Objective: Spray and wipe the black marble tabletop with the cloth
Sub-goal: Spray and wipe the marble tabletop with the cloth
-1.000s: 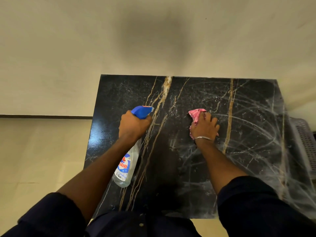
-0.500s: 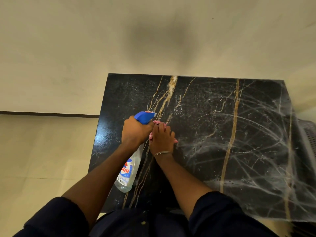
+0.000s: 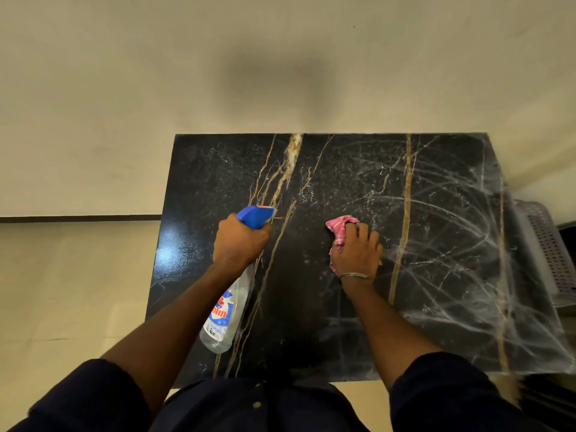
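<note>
Pink cloth (image 3: 340,231) pressed on black marble tabletop (image 3: 436,213) under right hand (image 3: 358,255), left hand (image 3: 238,244) gripping spray bottle (image 3: 226,310)

Probably a home: marble table (image 3: 358,182), tiled floor (image 3: 62,291), plastic basket (image 3: 548,254)

Spray bottle (image 3: 225,310) left of cloth (image 3: 339,229) — both over tabletop (image 3: 436,213).
</note>
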Demonstrator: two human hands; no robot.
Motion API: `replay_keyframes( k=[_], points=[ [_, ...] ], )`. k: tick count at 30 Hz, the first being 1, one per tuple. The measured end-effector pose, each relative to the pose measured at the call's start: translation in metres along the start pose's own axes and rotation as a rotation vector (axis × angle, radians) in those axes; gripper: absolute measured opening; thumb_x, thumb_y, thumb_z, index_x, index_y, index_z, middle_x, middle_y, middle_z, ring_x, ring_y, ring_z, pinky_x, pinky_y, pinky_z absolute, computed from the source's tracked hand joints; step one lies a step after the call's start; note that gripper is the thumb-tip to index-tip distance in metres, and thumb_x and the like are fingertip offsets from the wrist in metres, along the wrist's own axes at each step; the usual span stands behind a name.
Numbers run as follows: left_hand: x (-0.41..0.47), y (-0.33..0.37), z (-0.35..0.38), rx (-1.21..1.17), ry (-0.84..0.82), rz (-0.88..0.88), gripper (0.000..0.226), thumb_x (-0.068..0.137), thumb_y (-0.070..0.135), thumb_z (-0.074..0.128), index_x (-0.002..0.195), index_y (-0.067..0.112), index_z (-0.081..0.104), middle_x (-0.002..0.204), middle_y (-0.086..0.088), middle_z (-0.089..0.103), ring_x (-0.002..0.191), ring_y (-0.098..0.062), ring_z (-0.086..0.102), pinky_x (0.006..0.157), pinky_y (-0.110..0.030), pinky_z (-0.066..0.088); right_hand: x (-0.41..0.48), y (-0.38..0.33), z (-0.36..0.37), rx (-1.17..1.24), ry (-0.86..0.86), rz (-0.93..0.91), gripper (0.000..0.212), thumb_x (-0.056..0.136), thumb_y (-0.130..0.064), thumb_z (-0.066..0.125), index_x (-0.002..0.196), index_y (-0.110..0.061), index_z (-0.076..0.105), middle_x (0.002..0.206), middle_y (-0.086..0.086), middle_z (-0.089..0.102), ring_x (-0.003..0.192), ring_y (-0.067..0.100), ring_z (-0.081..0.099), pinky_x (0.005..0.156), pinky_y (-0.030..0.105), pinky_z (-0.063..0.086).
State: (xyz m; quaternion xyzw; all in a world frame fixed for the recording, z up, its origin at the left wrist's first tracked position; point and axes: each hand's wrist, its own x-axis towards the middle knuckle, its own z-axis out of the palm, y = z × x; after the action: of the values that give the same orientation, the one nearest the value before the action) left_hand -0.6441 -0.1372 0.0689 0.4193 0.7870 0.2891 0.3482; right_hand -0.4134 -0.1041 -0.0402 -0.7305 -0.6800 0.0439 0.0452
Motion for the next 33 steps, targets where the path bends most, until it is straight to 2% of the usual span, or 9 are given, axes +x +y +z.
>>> replay_keyframes(
  k=[3, 7, 11, 16, 19, 21, 25, 30, 33],
  points=[
    [-0.005, -0.005, 0.003, 0.011, -0.014, -0.002, 0.018, 0.084, 0.026, 0.069, 0.093, 0.015, 0.057, 0.07, -0.002, 0.059, 0.06, -0.011, 0.056, 0.058, -0.025, 0.047, -0.014, -0.026, 0.002, 0.038, 0.024, 0.062, 0.042, 0.077, -0.033, 0.066, 0.113, -0.015, 0.056, 0.115, 0.012, 0.057, 0.097, 0.034, 0.051, 0.076, 0.043, 0.043],
    [-0.013, -0.015, 0.002, 0.011, -0.031, -0.002, 0.018, 0.081, 0.027, 0.07, 0.086, 0.014, 0.059, 0.065, -0.002, 0.058, 0.057, -0.014, 0.056, 0.059, -0.03, 0.051, -0.05, -0.077, 0.011, 0.038, -0.005, -0.147, 0.04, 0.08, -0.034, 0.061, 0.115, -0.016, 0.053, 0.111, 0.012, 0.055, 0.089, 0.029, 0.051, 0.071, 0.039, 0.043],
    [-0.02, -0.028, 0.0, 0.002, -0.019, 0.0, 0.023, 0.08, 0.03, 0.073, 0.082, 0.012, 0.06, 0.06, 0.0, 0.053, 0.052, -0.012, 0.05, 0.054, -0.028, 0.046, -0.084, -0.122, 0.024, 0.027, -0.048, -0.321, 0.054, 0.078, -0.039, 0.065, 0.123, -0.014, 0.05, 0.119, 0.011, 0.056, 0.093, 0.029, 0.054, 0.075, 0.042, 0.045],
    [-0.026, -0.031, 0.006, 0.035, -0.091, 0.041, 0.02, 0.083, 0.031, 0.072, 0.089, 0.017, 0.059, 0.065, 0.001, 0.057, 0.057, -0.01, 0.053, 0.055, -0.02, 0.045, -0.09, -0.113, 0.023, -0.014, 0.001, -0.438, 0.06, 0.075, -0.043, 0.067, 0.125, -0.015, 0.049, 0.119, 0.008, 0.057, 0.091, 0.026, 0.053, 0.074, 0.04, 0.045],
    [-0.03, -0.027, 0.008, 0.047, -0.1, 0.038, 0.021, 0.08, 0.03, 0.072, 0.084, 0.014, 0.06, 0.067, -0.005, 0.06, 0.057, -0.015, 0.056, 0.058, -0.032, 0.052, -0.083, -0.08, 0.014, 0.005, 0.029, -0.365, 0.043, 0.077, -0.036, 0.063, 0.115, -0.019, 0.051, 0.113, 0.009, 0.057, 0.084, 0.028, 0.05, 0.069, 0.038, 0.039],
    [-0.032, -0.026, 0.009, 0.044, -0.118, 0.037, 0.023, 0.079, 0.03, 0.071, 0.089, 0.013, 0.061, 0.073, -0.01, 0.064, 0.06, -0.018, 0.06, 0.062, -0.036, 0.056, -0.076, -0.047, 0.011, -0.01, 0.043, -0.264, 0.041, 0.078, -0.035, 0.061, 0.115, -0.02, 0.056, 0.112, 0.007, 0.057, 0.085, 0.027, 0.049, 0.069, 0.037, 0.037],
    [-0.037, -0.027, 0.008, 0.036, -0.134, 0.043, 0.026, 0.081, 0.032, 0.07, 0.095, 0.014, 0.06, 0.076, -0.007, 0.065, 0.065, -0.017, 0.063, 0.063, -0.032, 0.056, -0.061, 0.005, 0.006, -0.007, 0.039, -0.108, 0.044, 0.079, -0.035, 0.063, 0.12, -0.019, 0.057, 0.115, 0.005, 0.057, 0.093, 0.03, 0.051, 0.073, 0.04, 0.038],
    [-0.046, -0.032, -0.001, 0.056, -0.127, 0.05, 0.021, 0.082, 0.031, 0.069, 0.091, 0.015, 0.059, 0.075, -0.007, 0.063, 0.063, -0.015, 0.059, 0.064, -0.03, 0.053, -0.07, -0.014, 0.004, 0.024, 0.023, 0.07, 0.041, 0.081, -0.036, 0.062, 0.118, -0.02, 0.055, 0.116, 0.007, 0.056, 0.098, 0.031, 0.049, 0.078, 0.044, 0.04],
    [-0.054, -0.039, -0.008, 0.082, -0.12, 0.042, 0.021, 0.084, 0.031, 0.069, 0.091, 0.015, 0.059, 0.072, -0.004, 0.061, 0.062, -0.013, 0.058, 0.06, -0.026, 0.05, -0.092, -0.044, 0.007, 0.046, 0.014, -0.003, 0.041, 0.081, -0.034, 0.061, 0.119, -0.02, 0.056, 0.115, 0.008, 0.056, 0.095, 0.03, 0.049, 0.076, 0.041, 0.039]
  ],
)
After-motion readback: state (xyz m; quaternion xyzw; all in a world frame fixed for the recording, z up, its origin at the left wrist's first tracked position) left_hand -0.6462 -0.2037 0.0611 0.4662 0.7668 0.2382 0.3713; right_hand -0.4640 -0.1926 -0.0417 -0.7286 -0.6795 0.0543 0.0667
